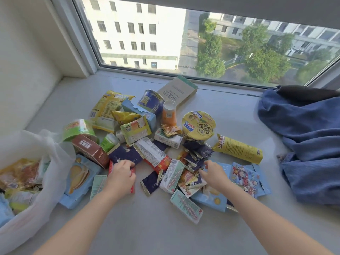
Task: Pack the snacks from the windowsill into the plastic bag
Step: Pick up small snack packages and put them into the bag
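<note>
A heap of snack packets lies across the windowsill (pixel 147 227). A white plastic bag (pixel 53 162) stands open at the left edge with several packets inside. My left hand (pixel 122 174) lies on a red packet (pixel 132 186), fingers curled round its top edge beside a dark blue sachet (pixel 127 155). My right hand (pixel 214 173) reaches into the small wrappers (pixel 191 179) at the heap's front, fingers bent over them. A yellow noodle bowl (pixel 198 126), a brown box (pixel 92 150) and a long yellow packet (pixel 239 148) lie further back.
A blue cloth bag (pixel 303 135) slumps on the right side of the sill. The window frame (pixel 165 74) runs along the back and a white wall closes the left. Bare sill surface shows in front of the heap between my forearms.
</note>
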